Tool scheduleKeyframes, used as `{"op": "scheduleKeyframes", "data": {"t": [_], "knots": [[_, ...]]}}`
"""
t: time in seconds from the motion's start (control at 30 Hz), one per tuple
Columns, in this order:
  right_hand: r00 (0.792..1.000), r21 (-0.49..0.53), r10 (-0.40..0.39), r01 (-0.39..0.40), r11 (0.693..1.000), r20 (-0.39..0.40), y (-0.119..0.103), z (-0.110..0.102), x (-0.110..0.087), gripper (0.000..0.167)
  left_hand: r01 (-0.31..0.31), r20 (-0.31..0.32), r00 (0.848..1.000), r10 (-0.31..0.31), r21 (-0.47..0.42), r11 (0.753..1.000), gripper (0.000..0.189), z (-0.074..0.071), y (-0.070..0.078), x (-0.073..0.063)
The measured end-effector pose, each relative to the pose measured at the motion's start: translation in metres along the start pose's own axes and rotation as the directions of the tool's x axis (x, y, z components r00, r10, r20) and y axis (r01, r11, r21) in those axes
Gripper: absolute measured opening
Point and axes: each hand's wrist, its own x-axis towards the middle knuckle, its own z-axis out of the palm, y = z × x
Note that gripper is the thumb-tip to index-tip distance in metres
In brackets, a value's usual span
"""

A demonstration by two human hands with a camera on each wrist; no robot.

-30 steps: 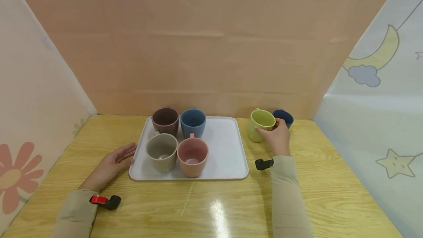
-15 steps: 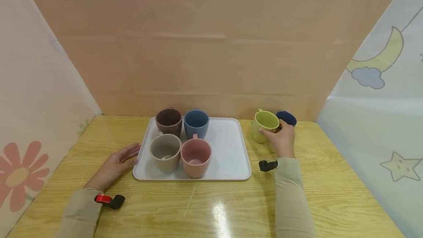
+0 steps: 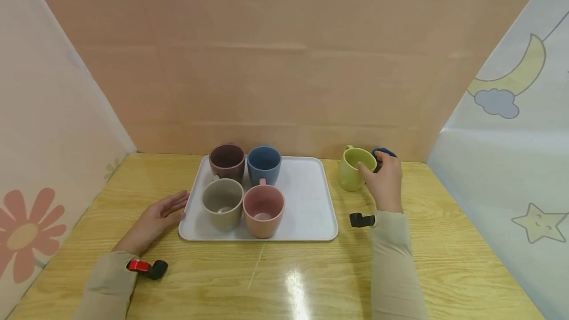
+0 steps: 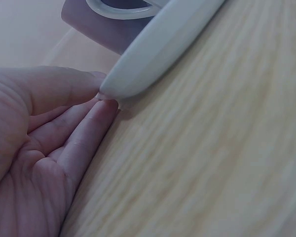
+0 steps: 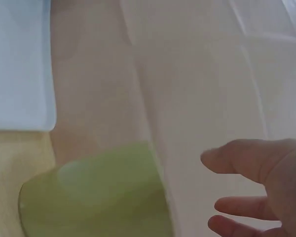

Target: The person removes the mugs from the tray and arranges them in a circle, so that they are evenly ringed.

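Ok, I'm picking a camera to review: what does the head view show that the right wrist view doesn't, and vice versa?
Only the head view shows the left hand by the tray, four mugs on it, and the dark blue mug partly hidden by the right hand.
Only the right wrist view shows a gap between thumb and green mug.
Both: right hand, green mug, tray, table, backdrop.

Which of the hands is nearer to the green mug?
Right. The right hand is beside the green mug; the left hand is across the tray, at its left edge.
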Motion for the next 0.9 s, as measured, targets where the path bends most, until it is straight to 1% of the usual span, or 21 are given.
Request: {"op": "scheduleKeyframes", "data": {"t": [0.07,0.13,0.27,0.37,0.53,0.63,0.7,0.8,0.87,0.9], "knots": [[0.999,0.006,-0.030,0.030,1.000,-0.028,-0.007,0.000,-0.002,0.053,-0.002,0.001,1.000,0.002,0.000,1.000,0.070,0.000,0.000,0.000],[0.998,0.035,-0.057,0.058,0.998,-0.035,-0.014,0.002,-0.004,0.046,-0.005,0.000,1.000,0.005,0.005,1.000,0.069,0.000,0.000,0.000],[0.995,0.115,-0.099,0.097,0.989,0.014,-0.025,0.008,-0.008,0.040,-0.009,0.001,1.000,0.009,0.002,1.000,0.069,-0.001,0.000,0.000],[0.990,0.161,-0.130,0.119,0.980,0.056,-0.030,0.016,-0.010,0.038,-0.009,0.003,1.000,0.009,-0.004,1.000,0.069,0.000,-0.001,0.000],[0.983,0.248,-0.153,0.123,0.961,0.102,-0.032,0.040,-0.012,0.037,-0.004,0.004,1.000,0.004,-0.007,1.000,0.069,-0.001,-0.001,0.000],[0.978,0.322,-0.165,0.118,0.939,0.125,-0.034,0.058,-0.015,0.036,-0.004,0.008,1.000,0.004,-0.013,1.000,0.069,-0.001,-0.001,0.001],[0.973,0.379,-0.177,0.109,0.919,0.149,-0.037,0.070,-0.018,0.035,-0.006,0.010,1.000,0.006,-0.019,1.000,0.069,-0.001,-0.001,0.001],[0.959,0.448,-0.203,0.096,0.889,0.199,-0.044,0.088,-0.025,0.037,-0.006,0.012,1.000,0.006,-0.023,1.000,0.069,-0.001,-0.001,0.001],[0.947,0.477,-0.220,0.085,0.875,0.236,-0.049,0.099,-0.031,0.039,-0.004,0.010,1.000,0.004,-0.017,1.000,0.069,-0.001,-0.001,0.001],[0.940,0.482,-0.228,0.081,0.872,0.255,-0.050,0.104,-0.033,0.040,-0.003,0.009,1.000,0.004,-0.016,1.000,0.069,-0.001,-0.001,0.000]]}}
